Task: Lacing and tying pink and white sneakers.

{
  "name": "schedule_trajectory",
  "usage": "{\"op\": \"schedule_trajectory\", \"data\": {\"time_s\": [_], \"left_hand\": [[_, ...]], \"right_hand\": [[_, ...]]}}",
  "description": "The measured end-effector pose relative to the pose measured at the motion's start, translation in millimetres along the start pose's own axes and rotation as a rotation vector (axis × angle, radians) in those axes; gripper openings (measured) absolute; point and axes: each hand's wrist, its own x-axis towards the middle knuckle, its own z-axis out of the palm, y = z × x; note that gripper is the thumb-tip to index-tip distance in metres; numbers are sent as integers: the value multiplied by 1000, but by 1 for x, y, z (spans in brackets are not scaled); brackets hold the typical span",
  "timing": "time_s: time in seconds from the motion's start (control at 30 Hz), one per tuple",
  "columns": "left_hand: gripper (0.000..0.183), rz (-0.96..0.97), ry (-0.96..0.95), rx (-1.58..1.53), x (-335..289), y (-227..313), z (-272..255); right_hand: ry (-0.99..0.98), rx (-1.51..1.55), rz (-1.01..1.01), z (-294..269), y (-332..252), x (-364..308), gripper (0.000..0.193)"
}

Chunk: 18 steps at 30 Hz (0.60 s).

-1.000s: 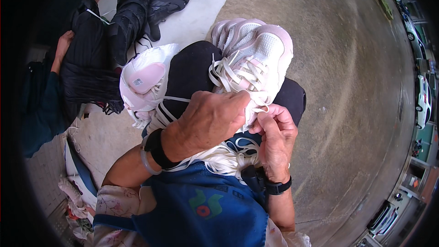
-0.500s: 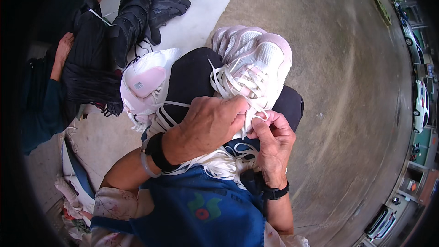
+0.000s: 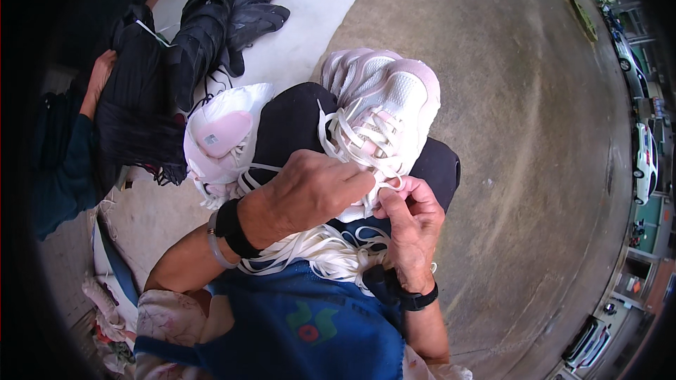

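A stack of white and pale pink shoe uppers [image 3: 412, 95] lies across my lap, with several toes fanned out behind the front one. White shoelace [image 3: 377, 130] criss-crosses the front upper and ends in loose loops. My left hand [image 3: 310, 186] is closed by the lower eyelets, its fingertips partly hidden, with the lace at them. Close beside it, my right hand [image 3: 412, 214] pinches a lace loop between thumb and fingers. A bundle of loose white laces [image 3: 317, 253] rests on my blue apron [image 3: 282, 317] under my wrists.
Another white and pink upper [image 3: 222, 130] sits left of my dark-clad knee. Black shoe uppers [image 3: 204, 32] lie in rows on a pale surface [image 3: 324, 0]. At far left, another person's hand [image 3: 104, 67] rests by a bundle of black laces [image 3: 134, 116]. Concrete floor [image 3: 521, 169] extends right toward parked vehicles.
My hands and the uppers appear slightly lower and further left. The left fist has drawn a little away from the right hand, and the right hand still pinches the lace.
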Motion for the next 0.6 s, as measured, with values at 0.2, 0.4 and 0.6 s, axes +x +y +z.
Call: {"op": "schedule_trajectory", "data": {"time_s": [0.2,0.4,0.6], "left_hand": [[14,97,11,50,-2,-9,-1],[16,90,-9,55,-7,-14,-6],[16,35,-76,53,-10,-15,-7]], "right_hand": [[-9,-5,7,-1,2,2,6],[-11,-43,21,-3,1,2,5],[-13,-43,20,-2,1,1,4]]}}
